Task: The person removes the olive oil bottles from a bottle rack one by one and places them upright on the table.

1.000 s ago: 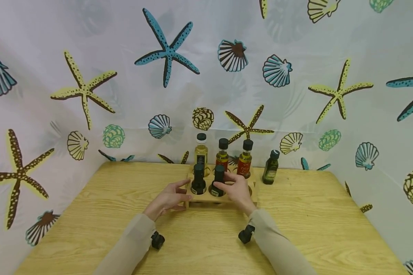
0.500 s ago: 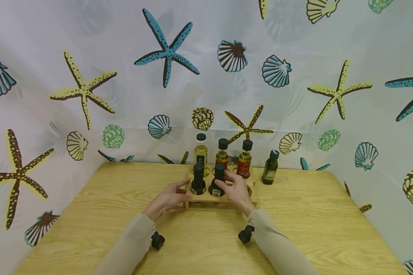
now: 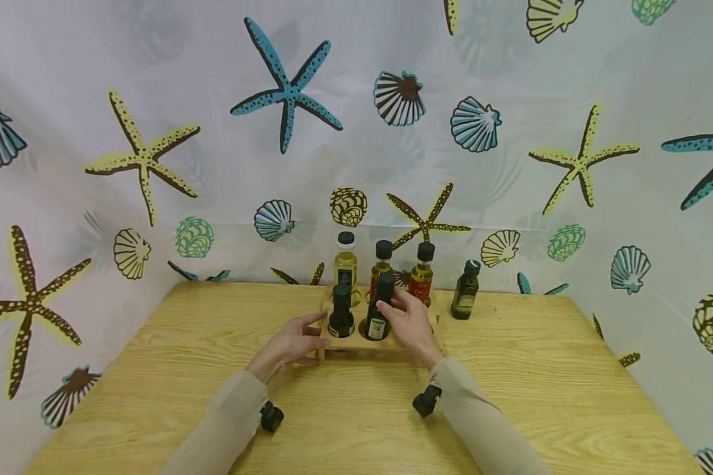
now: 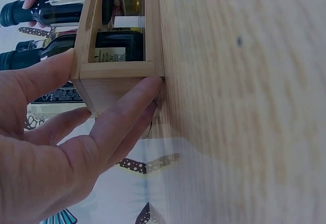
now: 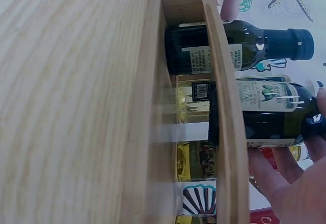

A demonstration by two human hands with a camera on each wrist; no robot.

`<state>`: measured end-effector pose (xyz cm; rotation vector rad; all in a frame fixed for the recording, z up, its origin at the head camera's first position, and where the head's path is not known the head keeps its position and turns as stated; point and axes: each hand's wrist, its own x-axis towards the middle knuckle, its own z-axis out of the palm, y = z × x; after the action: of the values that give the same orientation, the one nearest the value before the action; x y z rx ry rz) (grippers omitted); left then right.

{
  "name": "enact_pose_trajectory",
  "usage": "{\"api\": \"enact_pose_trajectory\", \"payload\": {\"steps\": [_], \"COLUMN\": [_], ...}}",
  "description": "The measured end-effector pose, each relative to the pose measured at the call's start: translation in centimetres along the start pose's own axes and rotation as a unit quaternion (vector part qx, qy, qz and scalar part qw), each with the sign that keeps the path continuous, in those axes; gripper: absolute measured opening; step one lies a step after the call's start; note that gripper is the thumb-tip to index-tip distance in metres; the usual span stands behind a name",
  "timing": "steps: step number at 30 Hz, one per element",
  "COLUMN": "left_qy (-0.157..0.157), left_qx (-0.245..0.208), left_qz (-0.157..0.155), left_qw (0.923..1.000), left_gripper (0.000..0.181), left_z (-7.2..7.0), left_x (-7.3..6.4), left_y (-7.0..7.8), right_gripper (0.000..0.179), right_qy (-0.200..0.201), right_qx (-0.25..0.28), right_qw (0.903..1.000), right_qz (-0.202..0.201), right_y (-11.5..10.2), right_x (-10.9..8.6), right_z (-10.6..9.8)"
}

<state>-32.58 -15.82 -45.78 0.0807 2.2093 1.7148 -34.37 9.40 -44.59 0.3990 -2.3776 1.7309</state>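
A dark olive oil bottle (image 3: 377,322) leans slightly in the front middle hole of a wooden bottle rack (image 3: 356,342). My right hand (image 3: 412,326) grips it by the upper body, thumb in front and fingers behind. In the right wrist view the bottle's base (image 5: 214,127) is just below the top board, well above the rack's bottom. My left hand (image 3: 292,342) holds the rack's left end, thumb at the front edge and fingers along the end panel (image 4: 112,94). Beside it a second dark bottle (image 3: 341,318) stands in the front left hole.
Three more bottles stand in the back row: a pale yellow oil bottle (image 3: 345,269) and two with red labels, one at the right (image 3: 420,280). A small dark green bottle (image 3: 465,293) stands on the wooden table (image 3: 529,369), right of the rack. A patterned curtain hangs behind.
My right hand has raised the olive oil bottle partway out of its hole, and its top now tilts to the right. My left hand stays on the rack.
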Motion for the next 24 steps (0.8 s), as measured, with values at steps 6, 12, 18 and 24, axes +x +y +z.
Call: {"api": "enact_pose_trajectory", "payload": {"steps": [6,12,18,24], "left_qy": [-0.004,-0.006,-0.008,-0.01], "left_qx": [-0.002,-0.001,0.0,-0.002], "left_qz": [-0.001,-0.002,0.0,0.0], "left_qw": [1.0,1.0,1.0,1.0], "left_gripper": [0.073,0.073,0.074,0.073], "left_z": [0.0,0.0,0.0,-0.1], "left_x": [-0.1,-0.1,-0.1,0.0], "left_y": [0.2,0.3,0.2,0.1], "right_gripper": [0.052,0.06,0.065,0.064], "right_qy": [-0.003,0.002,0.01,0.021], "right_qx": [0.02,0.057,0.07,0.051], "right_qw": [0.9996,0.9977,0.9965,0.9978], "right_qz": [-0.022,-0.039,-0.045,-0.035], "right_y": [-0.6,-1.1,-1.3,-1.5], "right_x": [0.3,0.7,0.8,0.5], "right_z": [-0.5,-1.2,-2.1,-3.0]}}
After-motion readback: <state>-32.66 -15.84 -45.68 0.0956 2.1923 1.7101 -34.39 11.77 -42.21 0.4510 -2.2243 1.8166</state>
